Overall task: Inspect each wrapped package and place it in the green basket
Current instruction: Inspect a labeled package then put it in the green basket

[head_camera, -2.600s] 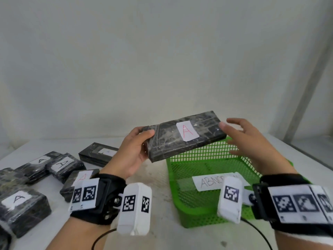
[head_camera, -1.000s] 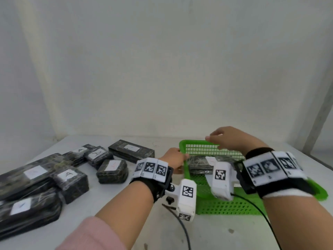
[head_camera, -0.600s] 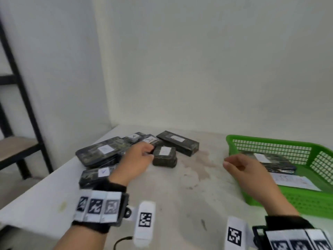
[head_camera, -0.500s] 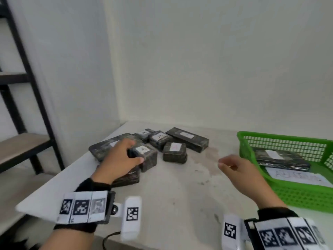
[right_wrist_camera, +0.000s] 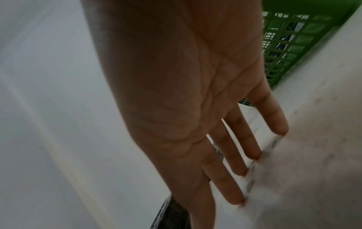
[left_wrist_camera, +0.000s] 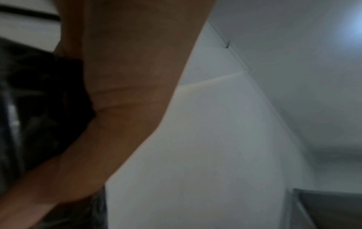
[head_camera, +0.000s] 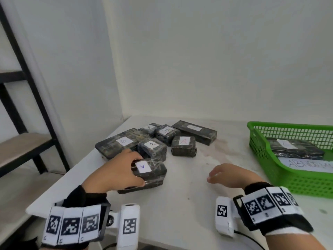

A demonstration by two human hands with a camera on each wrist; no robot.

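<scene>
My left hand grips a small black wrapped package with a white "A" label, fingers over its far edge and thumb on the near side. It lies on another dark package at the near end of the pile. In the left wrist view the palm presses against the dark package. My right hand hovers open and empty over the bare table; its straight fingers show in the right wrist view. The green basket stands at the right and holds one long wrapped package.
Several more wrapped packages lie behind the held one, among them a long one marked "B" and a small one with a red "A". A paper sheet lies in the basket. A black shelf rack stands beyond the table's left edge.
The long package was set in the basket and both hands left it. The view swung left; my left hand reached the pile and took hold of a small package, the right drew back over the table.
</scene>
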